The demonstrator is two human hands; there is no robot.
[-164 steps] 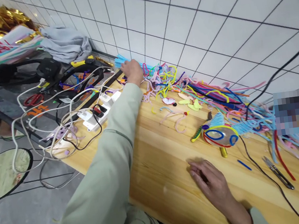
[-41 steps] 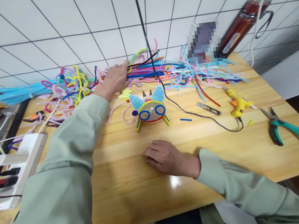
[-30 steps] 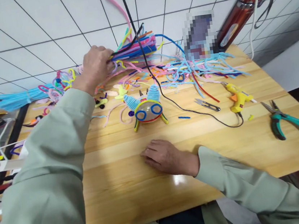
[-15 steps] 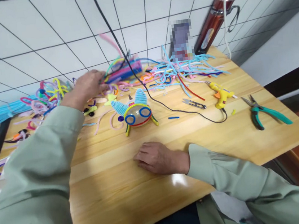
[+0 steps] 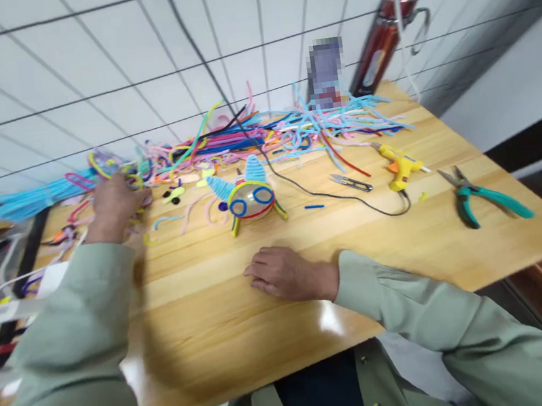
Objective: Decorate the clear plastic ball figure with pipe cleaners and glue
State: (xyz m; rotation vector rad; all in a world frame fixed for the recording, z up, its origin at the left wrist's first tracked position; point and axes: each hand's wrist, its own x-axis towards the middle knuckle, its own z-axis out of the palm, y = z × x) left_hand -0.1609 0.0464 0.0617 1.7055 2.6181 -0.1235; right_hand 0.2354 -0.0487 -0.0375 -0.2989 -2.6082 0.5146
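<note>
My left hand [image 5: 116, 205] is at the back left, over a tangle of looped, coloured pipe cleaners [image 5: 105, 161]. Its fingertips are blurred and partly hidden among the loops, so I cannot tell whether they grip any. In the middle of the table, my right hand [image 5: 284, 270] rests palm down with loosely bent fingers, holding nothing. Just beyond it stands a small animal figure [image 5: 253, 200] with a clear round body, blue pipe-cleaner ears, blue eye rings and yellow legs. Several straight pipe cleaners [image 5: 234, 140] lie in a pile along the wall.
A blue pipe-cleaner bundle [image 5: 43, 197] lies far left. To the right are thread snips [image 5: 352, 183], a yellow glue gun [image 5: 399, 166] with a black cord, and green-handled pliers [image 5: 490, 197]. A red flask [image 5: 382, 44] and a blurred-out upright object [image 5: 326, 71] lean at the back.
My left hand has moved left from the straight pipe cleaners, which now lie in the pile at the back, to the looped tangle. My right hand stays in place. The view has shifted slightly.
</note>
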